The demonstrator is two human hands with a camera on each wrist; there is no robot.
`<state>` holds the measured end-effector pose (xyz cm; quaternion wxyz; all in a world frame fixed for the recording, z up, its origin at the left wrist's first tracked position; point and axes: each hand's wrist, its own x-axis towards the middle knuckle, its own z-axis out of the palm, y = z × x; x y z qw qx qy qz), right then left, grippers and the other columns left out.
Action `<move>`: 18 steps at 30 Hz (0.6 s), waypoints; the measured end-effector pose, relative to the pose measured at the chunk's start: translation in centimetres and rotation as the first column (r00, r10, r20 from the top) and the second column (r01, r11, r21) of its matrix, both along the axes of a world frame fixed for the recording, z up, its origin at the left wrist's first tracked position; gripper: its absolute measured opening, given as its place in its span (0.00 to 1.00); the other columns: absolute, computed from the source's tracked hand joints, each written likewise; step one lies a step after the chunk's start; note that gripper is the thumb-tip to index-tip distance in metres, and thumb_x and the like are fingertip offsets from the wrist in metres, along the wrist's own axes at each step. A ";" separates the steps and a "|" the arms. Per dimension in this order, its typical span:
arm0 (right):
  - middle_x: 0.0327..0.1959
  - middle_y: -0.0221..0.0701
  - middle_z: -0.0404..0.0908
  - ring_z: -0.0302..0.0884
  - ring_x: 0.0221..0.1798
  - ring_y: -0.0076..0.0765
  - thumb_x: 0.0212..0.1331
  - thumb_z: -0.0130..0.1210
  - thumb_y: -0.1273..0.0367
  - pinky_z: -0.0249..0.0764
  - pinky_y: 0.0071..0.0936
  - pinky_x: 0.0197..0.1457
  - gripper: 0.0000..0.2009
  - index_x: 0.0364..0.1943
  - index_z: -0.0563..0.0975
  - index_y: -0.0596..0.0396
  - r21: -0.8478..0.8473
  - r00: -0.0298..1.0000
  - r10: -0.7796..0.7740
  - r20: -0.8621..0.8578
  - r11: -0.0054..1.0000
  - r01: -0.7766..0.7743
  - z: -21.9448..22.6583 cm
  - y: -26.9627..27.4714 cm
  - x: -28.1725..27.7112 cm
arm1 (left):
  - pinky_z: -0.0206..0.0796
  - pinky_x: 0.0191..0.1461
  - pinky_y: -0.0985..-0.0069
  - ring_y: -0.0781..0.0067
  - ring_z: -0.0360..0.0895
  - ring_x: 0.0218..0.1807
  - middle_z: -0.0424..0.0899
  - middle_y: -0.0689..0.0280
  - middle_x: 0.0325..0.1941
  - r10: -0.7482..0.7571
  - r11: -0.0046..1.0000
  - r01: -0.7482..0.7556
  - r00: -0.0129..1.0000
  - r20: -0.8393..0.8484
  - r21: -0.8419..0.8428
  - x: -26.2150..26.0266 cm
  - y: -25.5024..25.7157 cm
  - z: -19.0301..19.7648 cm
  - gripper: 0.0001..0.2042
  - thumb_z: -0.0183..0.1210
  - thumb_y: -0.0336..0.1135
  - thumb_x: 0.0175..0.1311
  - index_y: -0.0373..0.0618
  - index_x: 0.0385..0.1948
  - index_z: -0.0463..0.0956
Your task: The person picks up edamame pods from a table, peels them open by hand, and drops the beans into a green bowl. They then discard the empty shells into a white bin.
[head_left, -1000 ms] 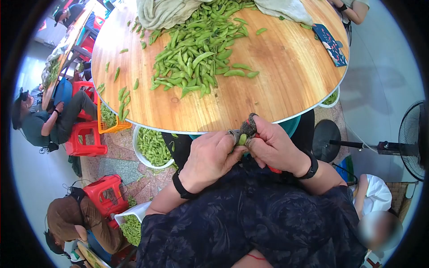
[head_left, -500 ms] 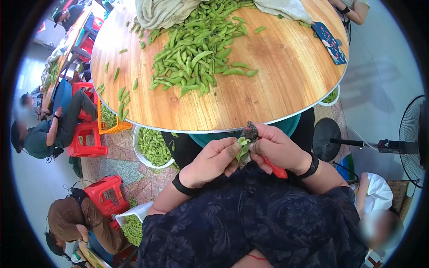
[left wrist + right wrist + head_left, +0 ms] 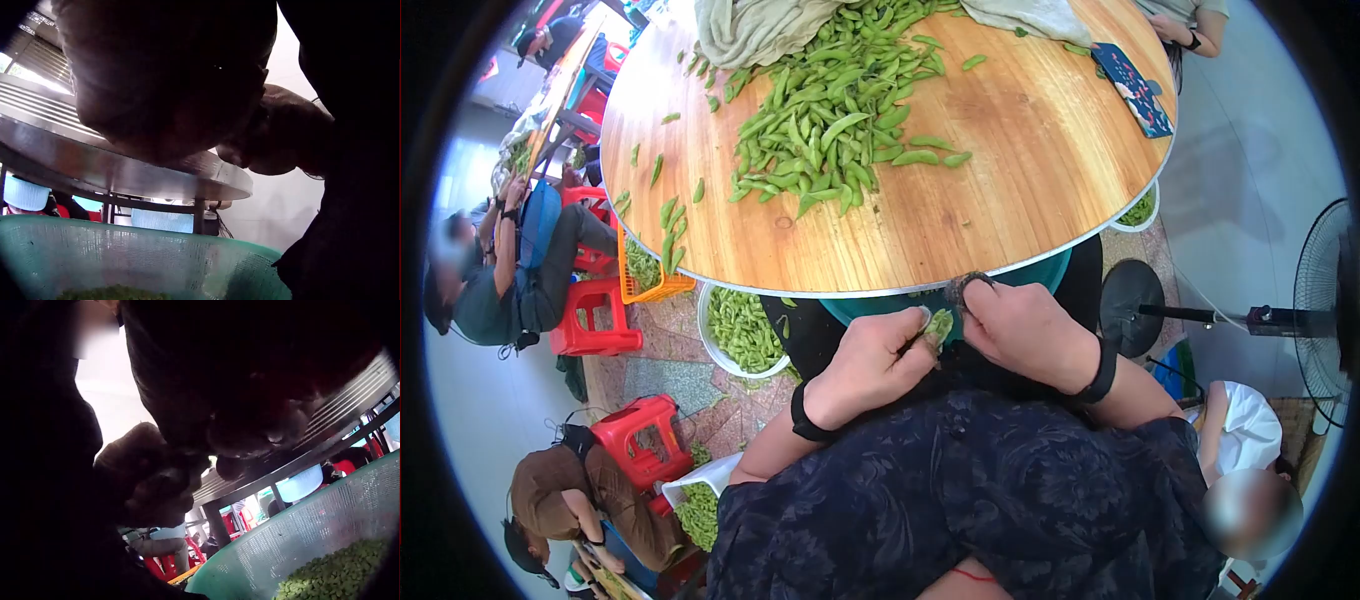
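Observation:
My left hand pinches a torn, pale green soybean pod between thumb and fingers. Close beside it, the right hand is curled, with a dark wrapping at its index finger. The red-handled tool seen in that hand earlier is hidden under it now. Both hands are over a green mesh basin below the table's edge; shelled beans lie in it in the right wrist view. In both wrist views the hands are dark silhouettes. A pile of soybean pods covers part of the round wooden table.
Pale cloths lie behind the pods, and a dark patterned phone case lies at the table's right edge. A white tub of pods stands lower left. A fan stands at right. People sit around red stools.
My hands drew slightly apart, the left now holding a torn pod. The right hand turned over, so its red handle dropped from sight. The head view shifted slightly.

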<state>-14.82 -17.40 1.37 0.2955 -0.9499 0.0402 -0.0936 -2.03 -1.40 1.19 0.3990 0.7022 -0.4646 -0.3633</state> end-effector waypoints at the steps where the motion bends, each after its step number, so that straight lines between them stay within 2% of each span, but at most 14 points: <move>1: 0.20 0.41 0.72 0.75 0.24 0.51 0.52 0.55 0.71 0.72 0.39 0.25 0.08 0.28 0.67 0.57 0.004 1.000 -0.003 0.002 1.000 0.003 0.1 -0.1 -0.1 | 0.65 0.28 0.68 0.54 0.74 0.23 0.74 0.54 0.19 0.014 1.000 -0.014 1.000 -0.005 -0.003 0.1 0.0 0.0 0.08 0.52 0.33 0.60 0.38 0.24 0.70; 2: 0.20 0.41 0.72 0.75 0.24 0.51 0.52 0.55 0.71 0.72 0.39 0.25 0.08 0.28 0.67 0.57 0.006 1.000 -0.002 0.001 1.000 0.002 0.3 -0.2 -0.2 | 0.65 0.28 0.68 0.53 0.74 0.23 0.74 0.55 0.19 0.025 1.000 -0.025 1.000 -0.009 -0.007 0.2 0.0 0.0 0.08 0.53 0.33 0.60 0.38 0.24 0.70; 4: 0.21 0.43 0.71 0.74 0.25 0.53 0.53 0.55 0.71 0.69 0.39 0.25 0.08 0.27 0.66 0.57 0.223 0.997 -0.009 -0.074 0.974 0.025 0.7 -0.5 -0.4 | 0.65 0.28 0.68 0.53 0.74 0.23 0.74 0.54 0.19 -0.004 0.999 0.005 1.000 0.002 -0.046 0.1 -0.1 0.0 0.08 0.52 0.32 0.60 0.38 0.24 0.70; 5: 0.21 0.43 0.71 0.74 0.25 0.53 0.53 0.55 0.71 0.69 0.39 0.25 0.08 0.27 0.66 0.57 0.220 0.997 -0.010 -0.073 0.975 0.026 0.6 -0.5 -0.3 | 0.65 0.28 0.69 0.54 0.73 0.22 0.73 0.54 0.19 -0.034 0.996 0.035 0.999 0.015 -0.082 0.1 -0.3 -0.1 0.08 0.52 0.32 0.60 0.38 0.25 0.70; 7: 0.21 0.46 0.70 0.73 0.26 0.55 0.53 0.55 0.71 0.67 0.41 0.24 0.09 0.28 0.66 0.59 0.368 0.999 0.032 -0.010 0.929 -0.026 0.2 -0.5 0.1 | 0.65 0.28 0.69 0.55 0.72 0.22 0.72 0.54 0.19 -0.037 0.995 0.038 0.999 0.013 -0.092 0.0 -0.5 -0.7 0.07 0.51 0.32 0.60 0.38 0.25 0.70; 9: 0.21 0.45 0.70 0.74 0.26 0.54 0.53 0.55 0.71 0.68 0.40 0.24 0.08 0.28 0.66 0.58 0.318 0.999 0.032 0.030 0.947 -0.040 0.6 -0.1 0.1 | 0.65 0.28 0.70 0.56 0.71 0.21 0.72 0.55 0.18 -0.037 0.994 0.038 0.999 0.015 -0.105 -0.2 -0.7 -1.1 0.06 0.51 0.31 0.60 0.38 0.26 0.70; 11: 0.21 0.44 0.70 0.74 0.25 0.53 0.52 0.55 0.72 0.68 0.39 0.23 0.08 0.27 0.66 0.58 0.269 0.997 0.039 0.069 0.962 -0.057 0.9 0.3 -0.2 | 0.64 0.29 0.72 0.62 0.69 0.22 0.71 0.55 0.20 0.039 0.996 -0.049 0.988 -0.146 -0.068 -0.4 -0.7 -1.3 0.05 0.51 0.30 0.58 0.38 0.29 0.71; 12: 0.21 0.42 0.70 0.74 0.25 0.51 0.51 0.55 0.72 0.69 0.37 0.23 0.08 0.27 0.67 0.57 0.207 0.994 0.065 0.083 0.975 -0.081 0.9 0.6 -0.4 | 0.64 0.29 0.72 0.62 0.69 0.22 0.71 0.55 0.20 0.041 0.996 -0.051 0.988 -0.146 -0.068 -0.5 -0.8 -1.3 0.05 0.51 0.30 0.58 0.38 0.29 0.71; 14: 0.21 0.37 0.70 0.74 0.24 0.46 0.48 0.55 0.74 0.72 0.34 0.22 0.07 0.27 0.67 0.55 0.070 0.985 0.119 0.124 0.989 -0.128 1.0 0.9 -0.6 | 0.64 0.32 0.73 0.67 0.69 0.25 0.71 0.56 0.22 0.019 0.994 -0.051 0.953 -0.301 -0.097 -0.8 -1.0 -1.2 0.05 0.49 0.28 0.57 0.38 0.31 0.71; 18: 0.22 0.37 0.70 0.74 0.23 0.45 0.47 0.55 0.74 0.72 0.34 0.22 0.07 0.27 0.67 0.55 0.025 0.979 0.185 0.082 0.982 -0.188 1.7 0.9 -1.0 | 0.64 0.34 0.74 0.70 0.68 0.27 0.70 0.57 0.24 0.008 0.989 -0.063 0.927 -0.375 -0.134 -1.0 -1.0 -2.2 0.07 0.44 0.25 0.55 0.37 0.32 0.72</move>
